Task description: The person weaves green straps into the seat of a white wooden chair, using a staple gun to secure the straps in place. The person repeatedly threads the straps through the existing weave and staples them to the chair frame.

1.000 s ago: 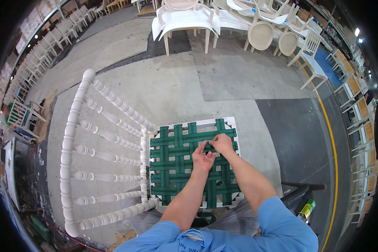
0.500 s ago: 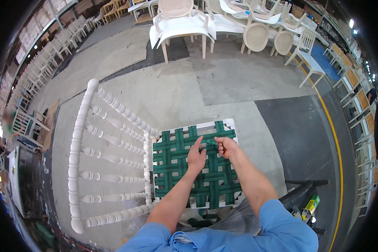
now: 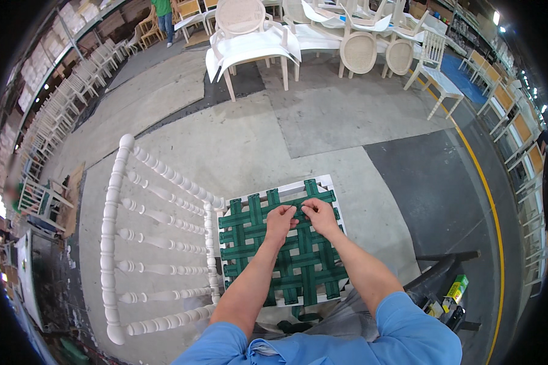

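A white chair (image 3: pixel 112 243) with turned, beaded spindles stands in front of me, its back to the left. Dark green webbing straps (image 3: pixel 310 280) are woven over and under each other across its seat frame (image 3: pixel 324 180). At the far part of the seat, my left hand (image 3: pixel 279 224) and my right hand (image 3: pixel 321 216) are close together, fingers closed in a pinch. Between their fingertips is a green webbing strap, mostly covered by the fingers. A loose tail of webbing (image 3: pixel 309 317) hangs at the near side of the seat, by my legs.
Pale cane-back chairs (image 3: pixel 240 24) and white-covered tables stand at the far side. Rows of chairs line the left (image 3: pixel 64 97) and right (image 3: pixel 517 131). On my right are a dark stand (image 3: pixel 441 267) and a green-yellow box (image 3: pixel 456 289). A person (image 3: pixel 163 15) in green stands far back.
My left hand, earlier open with fingers extended, has closed and come up beside the right one. The view has shifted slightly, and a person in green has come into view far back.
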### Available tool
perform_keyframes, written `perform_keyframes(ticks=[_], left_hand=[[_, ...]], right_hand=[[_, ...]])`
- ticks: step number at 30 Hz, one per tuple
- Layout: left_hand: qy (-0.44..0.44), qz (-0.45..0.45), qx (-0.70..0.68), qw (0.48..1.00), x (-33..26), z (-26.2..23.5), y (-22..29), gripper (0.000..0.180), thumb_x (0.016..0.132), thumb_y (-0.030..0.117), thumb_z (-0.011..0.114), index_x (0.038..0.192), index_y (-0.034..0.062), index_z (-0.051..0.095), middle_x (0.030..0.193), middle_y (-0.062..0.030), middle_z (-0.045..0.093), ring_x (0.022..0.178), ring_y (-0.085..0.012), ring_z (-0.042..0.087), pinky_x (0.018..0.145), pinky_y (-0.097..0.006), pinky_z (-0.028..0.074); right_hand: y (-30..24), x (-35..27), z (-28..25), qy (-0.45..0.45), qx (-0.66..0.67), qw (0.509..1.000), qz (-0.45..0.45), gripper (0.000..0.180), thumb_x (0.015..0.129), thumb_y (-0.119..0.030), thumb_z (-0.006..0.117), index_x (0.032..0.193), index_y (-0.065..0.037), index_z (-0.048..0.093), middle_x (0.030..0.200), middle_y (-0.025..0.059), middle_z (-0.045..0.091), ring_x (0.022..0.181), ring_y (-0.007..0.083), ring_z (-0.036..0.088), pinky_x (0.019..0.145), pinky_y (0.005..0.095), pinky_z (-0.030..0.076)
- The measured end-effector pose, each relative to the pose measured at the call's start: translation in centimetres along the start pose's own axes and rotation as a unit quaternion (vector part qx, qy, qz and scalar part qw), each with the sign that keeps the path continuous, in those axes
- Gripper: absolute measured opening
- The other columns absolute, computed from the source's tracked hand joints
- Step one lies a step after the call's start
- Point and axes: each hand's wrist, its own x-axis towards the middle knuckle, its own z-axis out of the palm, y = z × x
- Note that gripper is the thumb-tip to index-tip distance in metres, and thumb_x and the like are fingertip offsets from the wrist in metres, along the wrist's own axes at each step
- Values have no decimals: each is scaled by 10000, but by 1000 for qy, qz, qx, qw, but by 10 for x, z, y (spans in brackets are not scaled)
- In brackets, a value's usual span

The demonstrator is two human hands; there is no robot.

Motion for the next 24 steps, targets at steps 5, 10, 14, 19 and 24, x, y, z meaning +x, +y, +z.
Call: perform_keyframes(ticks=[5, 10, 14, 19, 24], left_hand=[[4, -55, -24, 998, 7, -15, 0, 254, 1046, 255, 693, 1113, 10, 701, 978, -54, 715, 792, -180, 729, 657, -305, 594], [-18, -93, 2, 996, 17, -17, 4, 266, 1047, 264, 686, 1119, 7, 694, 969, -54, 712, 785, -179, 723, 646, -315, 586], [36, 4, 80, 996, 23, -16, 4, 215, 989, 176, 725, 1123, 12, 691, 1079, -75, 701, 816, -202, 723, 697, -339, 585], [46, 285, 315, 904, 16, -10, -11, 198, 930, 92, 730, 1121, 63, 686, 1173, -83, 670, 914, -253, 706, 790, -365, 576], [102, 261, 351, 894, 22, -16, -13, 158, 954, 169, 723, 1089, 104, 675, 1168, -108, 666, 1050, -374, 675, 874, -482, 550]], right_hand=[[-17, -9, 15, 49, -94, 984, -143, 166, 939, -101, 753, 1102, -71, 743, 996, 105, 743, 847, 260, 718, 746, 372, 565], [-20, -5, 8, 21, -175, 965, -194, 148, 925, -92, 753, 1072, -79, 750, 994, 101, 715, 898, 315, 708, 785, 395, 570], [-16, 3, 4, 35, -206, 947, -244, 103, 924, -97, 754, 1025, -77, 753, 988, 97, 691, 926, 321, 697, 799, 403, 567], [-5, 10, 1, 38, -210, 950, -226, 77, 929, -103, 743, 1000, -75, 747, 997, 90, 675, 937, 321, 690, 805, 415, 564], [-6, 29, 13, 10, -232, 941, -247, 68, 939, -121, 718, 995, -93, 743, 1010, 94, 674, 962, 336, 684, 810, 435, 557]])
